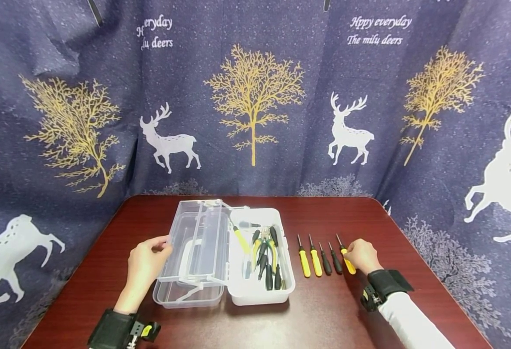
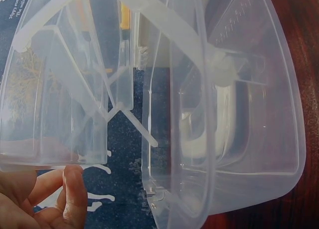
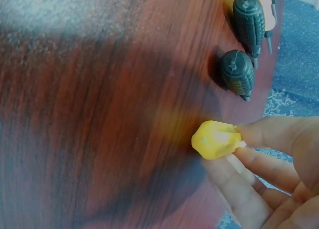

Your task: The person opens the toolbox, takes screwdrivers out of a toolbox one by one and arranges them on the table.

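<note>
At the left, my left hand [image 1: 145, 264] pinches the edge of a clear plastic tray [image 1: 211, 228], raised above the clear lid [image 1: 161, 295] of an opened toolbox. In the left wrist view, thumb and fingertips [image 2: 75, 181] meet at the tray's edge. My right hand [image 1: 364, 254] pinches a yellow-handled screwdriver [image 1: 349, 266] at the right end of a row. The right wrist view shows its yellow handle [image 3: 212, 140] end-on between thumb and fingers. Beside it lie two black screwdrivers [image 1: 336, 264] and two yellow screwdrivers [image 1: 304, 264].
The white toolbox base [image 1: 261, 298] stands mid-table, holding green-and-yellow pliers [image 1: 273, 257], a yellow-handled tool [image 1: 241, 240] and several black-handled tools. White folding arms [image 1: 213, 280] join tray and box. A patterned curtain [image 1: 272, 184] hangs behind the dark red table [image 1: 325, 310].
</note>
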A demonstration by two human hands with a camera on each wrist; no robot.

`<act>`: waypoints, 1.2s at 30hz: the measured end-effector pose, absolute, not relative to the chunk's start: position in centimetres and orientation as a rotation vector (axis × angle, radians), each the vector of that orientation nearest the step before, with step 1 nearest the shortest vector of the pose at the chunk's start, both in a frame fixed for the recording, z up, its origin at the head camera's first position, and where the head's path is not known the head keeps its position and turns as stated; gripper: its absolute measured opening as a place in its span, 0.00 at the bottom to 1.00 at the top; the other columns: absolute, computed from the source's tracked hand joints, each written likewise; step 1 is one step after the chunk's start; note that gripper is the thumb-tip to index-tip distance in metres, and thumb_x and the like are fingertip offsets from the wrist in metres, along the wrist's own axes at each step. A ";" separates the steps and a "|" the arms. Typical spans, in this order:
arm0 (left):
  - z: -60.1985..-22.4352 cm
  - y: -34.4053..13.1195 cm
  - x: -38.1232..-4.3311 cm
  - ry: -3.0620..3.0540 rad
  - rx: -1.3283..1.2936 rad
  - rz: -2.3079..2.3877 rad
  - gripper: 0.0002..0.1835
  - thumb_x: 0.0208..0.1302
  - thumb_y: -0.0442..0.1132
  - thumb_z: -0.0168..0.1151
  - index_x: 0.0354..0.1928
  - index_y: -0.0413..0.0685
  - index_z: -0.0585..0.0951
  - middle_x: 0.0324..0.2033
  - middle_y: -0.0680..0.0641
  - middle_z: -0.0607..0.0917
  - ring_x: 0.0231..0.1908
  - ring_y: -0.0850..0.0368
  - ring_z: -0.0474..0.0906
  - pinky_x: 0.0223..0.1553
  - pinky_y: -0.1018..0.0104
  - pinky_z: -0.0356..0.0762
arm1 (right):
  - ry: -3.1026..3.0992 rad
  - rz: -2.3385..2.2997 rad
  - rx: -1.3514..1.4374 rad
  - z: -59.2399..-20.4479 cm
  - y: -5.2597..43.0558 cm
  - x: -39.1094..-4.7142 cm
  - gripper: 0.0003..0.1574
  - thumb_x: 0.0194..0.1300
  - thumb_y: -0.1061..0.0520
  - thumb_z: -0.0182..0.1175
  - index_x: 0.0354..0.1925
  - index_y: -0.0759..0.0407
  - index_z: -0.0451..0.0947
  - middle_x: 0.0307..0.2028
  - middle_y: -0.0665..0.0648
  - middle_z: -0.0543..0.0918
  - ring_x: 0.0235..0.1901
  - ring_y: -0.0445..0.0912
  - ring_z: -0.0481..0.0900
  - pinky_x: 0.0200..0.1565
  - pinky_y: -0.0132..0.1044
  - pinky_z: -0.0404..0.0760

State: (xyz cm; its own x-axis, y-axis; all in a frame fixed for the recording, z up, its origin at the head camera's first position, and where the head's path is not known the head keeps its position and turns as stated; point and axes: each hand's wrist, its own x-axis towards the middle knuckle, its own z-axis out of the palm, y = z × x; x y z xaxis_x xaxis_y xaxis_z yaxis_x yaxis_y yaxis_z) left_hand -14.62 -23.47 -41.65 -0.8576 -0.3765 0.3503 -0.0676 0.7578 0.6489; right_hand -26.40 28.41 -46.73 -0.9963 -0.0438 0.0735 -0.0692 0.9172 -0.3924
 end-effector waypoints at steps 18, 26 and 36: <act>-41.7 -23.5 -14.5 -2.484 0.337 -0.908 0.13 0.57 0.37 0.60 0.43 0.43 0.87 0.30 0.41 0.89 0.26 0.54 0.80 0.26 0.68 0.70 | -3.032 0.608 0.026 -46.8 28.1 -26.8 0.10 0.49 0.58 0.63 0.15 0.61 0.78 0.13 0.51 0.74 0.18 0.46 0.71 0.22 0.35 0.65; -41.7 -23.6 -14.5 -2.492 0.338 -0.912 0.13 0.58 0.37 0.60 0.44 0.43 0.87 0.31 0.41 0.89 0.26 0.54 0.80 0.27 0.68 0.70 | -3.077 0.594 0.005 -46.7 28.1 -26.8 0.10 0.48 0.57 0.63 0.15 0.59 0.78 0.14 0.51 0.76 0.18 0.46 0.72 0.22 0.35 0.66; -41.4 -23.5 -14.5 -2.495 0.336 -0.922 0.13 0.58 0.37 0.60 0.44 0.42 0.86 0.31 0.40 0.88 0.25 0.56 0.78 0.26 0.69 0.69 | -3.093 0.607 -0.014 -46.4 28.1 -26.6 0.13 0.48 0.57 0.62 0.12 0.58 0.75 0.11 0.49 0.72 0.15 0.45 0.71 0.20 0.34 0.65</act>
